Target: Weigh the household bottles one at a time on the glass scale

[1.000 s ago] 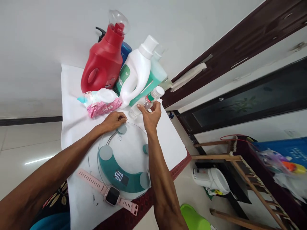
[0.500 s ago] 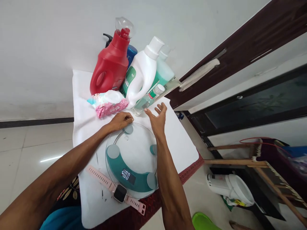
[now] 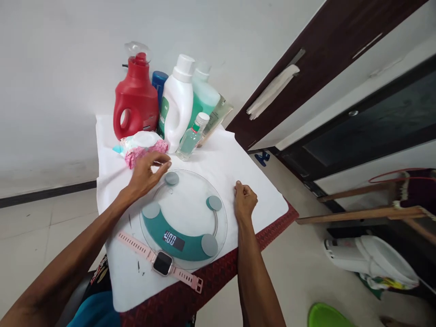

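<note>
The left hand [image 3: 145,177], grip slightly parted, is beside the scale's [image 3: 185,218] far left edge; the right hand [image 3: 244,201], grip curled closed, is just right of it.

Green basin [image 3: 327,316], white bucket [image 3: 371,256], blue footwear [image 3: 262,158] on floor [image 3: 289,272]; wooden frame [image 3: 361,215] near bucket; pale cloth [image 3: 273,92] against maroon door [image 3: 327,50].

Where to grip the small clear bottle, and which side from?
I'd take the small clear bottle by its broad lower body, below the neck label, with the right hand from the near right: it stands on its base, a white jug crowding its left.
</note>
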A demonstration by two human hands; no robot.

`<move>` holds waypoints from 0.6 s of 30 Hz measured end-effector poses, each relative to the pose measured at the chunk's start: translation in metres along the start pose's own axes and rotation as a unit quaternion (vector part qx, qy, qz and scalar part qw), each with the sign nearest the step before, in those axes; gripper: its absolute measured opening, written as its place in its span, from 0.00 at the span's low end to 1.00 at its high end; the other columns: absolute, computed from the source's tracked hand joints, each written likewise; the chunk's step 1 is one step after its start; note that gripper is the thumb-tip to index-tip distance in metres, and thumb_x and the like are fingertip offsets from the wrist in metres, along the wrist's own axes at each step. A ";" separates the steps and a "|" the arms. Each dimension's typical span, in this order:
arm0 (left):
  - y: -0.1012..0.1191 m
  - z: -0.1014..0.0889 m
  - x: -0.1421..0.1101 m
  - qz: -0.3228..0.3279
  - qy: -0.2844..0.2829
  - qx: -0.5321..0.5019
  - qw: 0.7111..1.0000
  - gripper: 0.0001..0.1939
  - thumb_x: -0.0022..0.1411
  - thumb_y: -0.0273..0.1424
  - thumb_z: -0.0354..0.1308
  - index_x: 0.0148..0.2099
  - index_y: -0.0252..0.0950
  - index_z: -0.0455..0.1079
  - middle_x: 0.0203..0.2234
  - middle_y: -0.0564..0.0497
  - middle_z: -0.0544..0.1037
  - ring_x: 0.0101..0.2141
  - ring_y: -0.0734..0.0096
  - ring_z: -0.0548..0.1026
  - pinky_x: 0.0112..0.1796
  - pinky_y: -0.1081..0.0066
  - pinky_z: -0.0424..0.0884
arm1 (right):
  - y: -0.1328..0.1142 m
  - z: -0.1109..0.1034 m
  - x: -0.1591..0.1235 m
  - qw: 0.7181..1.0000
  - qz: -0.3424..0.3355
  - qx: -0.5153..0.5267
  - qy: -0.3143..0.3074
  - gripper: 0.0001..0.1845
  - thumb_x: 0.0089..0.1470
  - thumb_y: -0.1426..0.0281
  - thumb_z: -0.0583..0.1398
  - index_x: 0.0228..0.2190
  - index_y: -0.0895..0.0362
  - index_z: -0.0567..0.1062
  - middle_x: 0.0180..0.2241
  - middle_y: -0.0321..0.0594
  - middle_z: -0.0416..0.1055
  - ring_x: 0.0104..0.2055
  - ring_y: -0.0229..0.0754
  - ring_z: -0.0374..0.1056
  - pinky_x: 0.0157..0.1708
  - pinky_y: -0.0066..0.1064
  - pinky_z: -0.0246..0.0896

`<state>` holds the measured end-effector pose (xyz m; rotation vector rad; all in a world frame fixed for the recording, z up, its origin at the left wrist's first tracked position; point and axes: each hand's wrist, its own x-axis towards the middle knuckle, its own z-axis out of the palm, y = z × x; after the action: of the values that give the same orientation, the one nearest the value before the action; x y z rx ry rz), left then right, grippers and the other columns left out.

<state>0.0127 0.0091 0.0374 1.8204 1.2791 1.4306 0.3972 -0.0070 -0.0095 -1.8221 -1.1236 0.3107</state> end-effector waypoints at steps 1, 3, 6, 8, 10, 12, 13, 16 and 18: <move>0.001 -0.008 0.000 0.019 0.048 0.051 0.997 0.17 0.71 0.46 0.65 0.52 0.40 0.82 0.49 0.42 0.86 0.50 0.52 0.82 0.56 0.51 0.80 | 0.000 0.001 0.001 1.000 0.001 0.016 -0.001 0.33 0.58 0.34 0.59 0.25 0.50 0.73 0.24 0.35 0.68 0.32 0.45 0.62 0.38 0.39 0.56; -0.003 -0.024 0.005 0.023 0.118 0.161 0.980 0.29 0.63 0.45 0.75 0.63 0.39 0.80 0.62 0.36 0.82 0.63 0.39 0.77 0.67 0.38 0.73 | 0.002 0.001 0.004 0.999 0.001 0.038 0.001 0.31 0.60 0.36 0.58 0.25 0.50 0.72 0.25 0.36 0.69 0.32 0.45 0.63 0.37 0.39 0.57; -0.017 -0.041 0.018 -0.057 0.100 0.286 0.951 0.56 0.46 0.41 0.86 0.73 0.30 0.71 0.70 0.23 0.73 0.68 0.16 0.69 0.68 0.22 0.64 | 0.004 0.002 0.008 0.999 0.012 0.030 -0.001 0.30 0.61 0.37 0.58 0.26 0.50 0.73 0.26 0.38 0.73 0.32 0.46 0.66 0.39 0.39 0.59; -0.025 -0.048 0.026 -0.096 0.060 0.341 0.933 0.62 0.45 0.39 0.87 0.76 0.25 0.65 0.69 0.19 0.72 0.68 0.12 0.69 0.66 0.21 0.66 | 0.003 0.002 0.011 1.000 0.021 0.009 -0.006 0.29 0.61 0.40 0.58 0.26 0.50 0.73 0.28 0.40 0.76 0.34 0.47 0.68 0.41 0.40 0.60; -0.029 -0.053 0.032 -0.111 0.044 0.382 0.917 0.59 0.50 0.40 0.86 0.76 0.24 0.64 0.68 0.19 0.73 0.67 0.12 0.70 0.65 0.24 0.68 | 0.000 0.001 0.013 1.000 0.025 -0.010 -0.011 0.25 0.61 0.44 0.59 0.26 0.50 0.73 0.28 0.41 0.76 0.34 0.48 0.68 0.41 0.40 0.59; -0.029 -0.056 0.035 -0.126 0.048 0.407 0.904 0.51 0.53 0.43 0.85 0.70 0.27 0.68 0.65 0.22 0.75 0.66 0.13 0.72 0.64 0.26 0.70 | -0.003 0.001 0.014 0.999 0.030 -0.023 -0.015 0.22 0.62 0.47 0.58 0.26 0.50 0.73 0.28 0.40 0.75 0.34 0.48 0.67 0.41 0.40 0.57; -0.028 -0.056 0.036 -0.134 0.053 0.414 0.899 0.46 0.54 0.44 0.84 0.67 0.30 0.71 0.63 0.24 0.76 0.65 0.14 0.72 0.63 0.25 0.70 | -0.005 0.000 0.015 0.999 0.033 -0.027 -0.018 0.21 0.63 0.49 0.58 0.26 0.49 0.72 0.28 0.40 0.75 0.34 0.48 0.67 0.41 0.40 0.56; -0.022 -0.052 0.033 -0.154 0.080 0.408 0.897 0.39 0.53 0.44 0.83 0.61 0.34 0.73 0.62 0.27 0.76 0.65 0.18 0.73 0.63 0.26 0.71 | -0.011 -0.001 0.016 0.998 0.041 -0.036 -0.022 0.20 0.66 0.52 0.59 0.25 0.49 0.71 0.27 0.38 0.73 0.33 0.47 0.65 0.40 0.39 0.54; -0.020 -0.048 0.028 -0.147 0.099 0.379 0.908 0.39 0.52 0.43 0.81 0.60 0.34 0.72 0.62 0.27 0.76 0.66 0.23 0.73 0.65 0.30 0.72 | -0.014 -0.002 0.016 0.998 0.046 -0.040 -0.023 0.20 0.67 0.55 0.60 0.25 0.49 0.70 0.26 0.37 0.72 0.33 0.46 0.64 0.40 0.39 0.53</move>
<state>-0.0393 0.0341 0.0501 1.8143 2.3448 1.0325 0.3991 0.0067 0.0070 -1.9498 -1.0986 0.3679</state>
